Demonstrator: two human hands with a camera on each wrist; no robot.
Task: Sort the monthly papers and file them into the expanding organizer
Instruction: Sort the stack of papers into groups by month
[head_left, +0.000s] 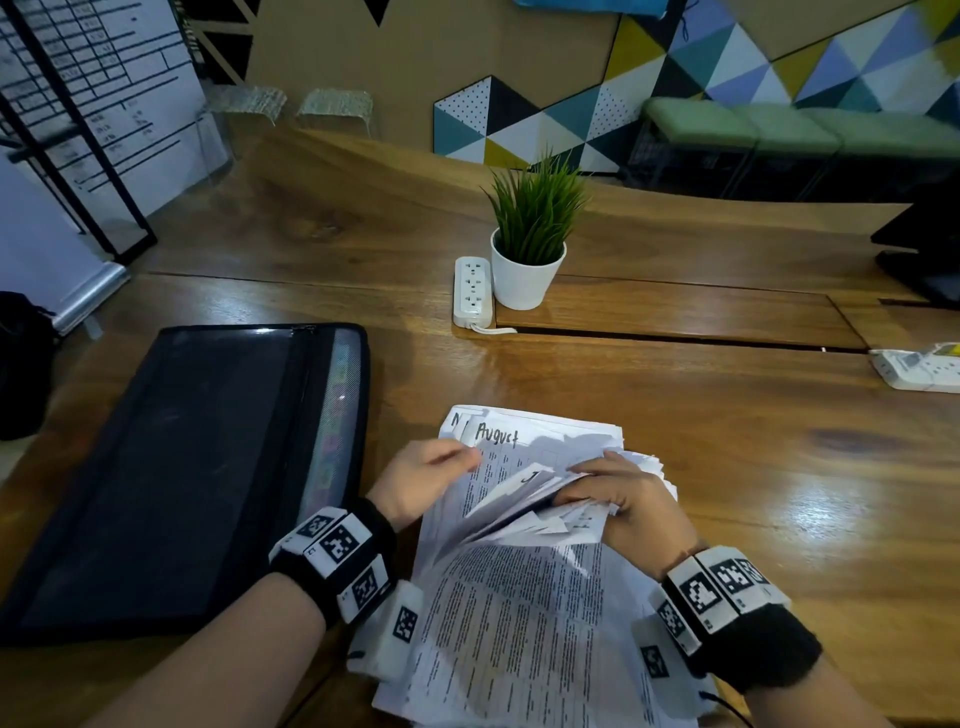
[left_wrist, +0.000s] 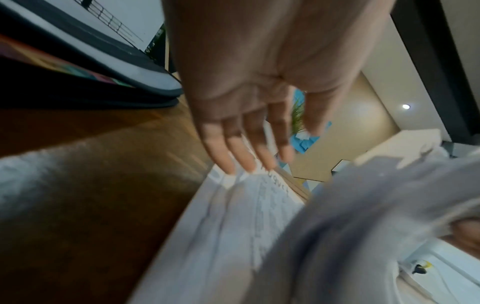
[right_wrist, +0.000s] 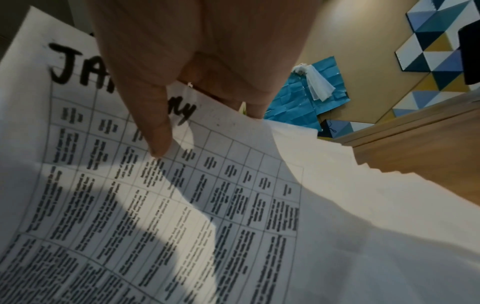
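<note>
A loose stack of printed monthly papers lies on the wooden table in front of me. My left hand has straight fingers touching the top left edge of a sheet headed "August". My right hand lifts a curled bundle of sheets off the stack. Its thumb presses on a table sheet headed "January", with the fingers behind the paper. The black expanding organizer lies flat to the left of the papers, coloured tabs showing along its right edge. Neither hand touches it.
A potted plant and a white power strip stand beyond the papers. A second power strip lies at the right edge, with a dark object behind it. A black bag sits at the far left. Bare table lies right of the stack.
</note>
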